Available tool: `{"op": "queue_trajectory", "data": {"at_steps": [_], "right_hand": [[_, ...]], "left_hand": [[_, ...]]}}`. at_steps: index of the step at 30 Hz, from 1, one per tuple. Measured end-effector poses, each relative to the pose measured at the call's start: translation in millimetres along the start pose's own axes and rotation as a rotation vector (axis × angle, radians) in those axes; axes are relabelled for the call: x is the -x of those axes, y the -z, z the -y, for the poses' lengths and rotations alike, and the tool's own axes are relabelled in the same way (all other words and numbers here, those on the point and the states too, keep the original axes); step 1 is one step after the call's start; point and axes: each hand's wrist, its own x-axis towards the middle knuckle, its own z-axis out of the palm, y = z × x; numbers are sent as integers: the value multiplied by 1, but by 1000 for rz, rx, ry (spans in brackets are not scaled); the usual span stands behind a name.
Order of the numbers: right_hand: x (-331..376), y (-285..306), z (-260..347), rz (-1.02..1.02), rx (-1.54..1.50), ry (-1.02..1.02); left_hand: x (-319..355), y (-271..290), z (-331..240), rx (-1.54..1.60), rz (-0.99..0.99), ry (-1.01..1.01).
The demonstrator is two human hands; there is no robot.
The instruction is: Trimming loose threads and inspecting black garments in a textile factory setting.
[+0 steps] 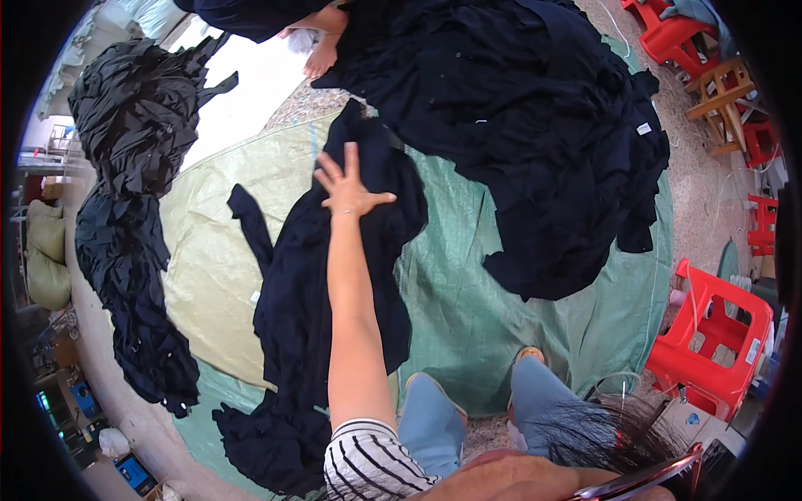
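Glasses (643, 479) sit well behind the fingers (352, 155) of the left hand (347, 198), which spread open, holding nothing, over dark cloth (296, 288) directly beneath: probably smoothing, next move likely calling for even palm pressure.

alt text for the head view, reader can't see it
A person's left hand, fingers spread, is stretched over dark clothing on green and yellowish sheeting. A dark heap lies left, a bigger navy heap right, a red stool lower right.
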Motion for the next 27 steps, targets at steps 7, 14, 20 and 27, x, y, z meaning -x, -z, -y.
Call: {"op": "queue_trajectory", "data": {"at_steps": [7, 14, 20, 27], "right_hand": [[-7, 0, 8, 57, 5, -62], [-6, -7, 22, 115, -35, -94], [-2, 6, 25, 162, -32, -114], [11, -6, 1, 80, -99, 38]], "left_hand": [[-20, 4, 18, -68, 51, 99], [65, -36, -11, -335, -117, -364], [101, -48, -48, -496, 128, -286], [56, -46, -23, -355, 15, -177]]}}
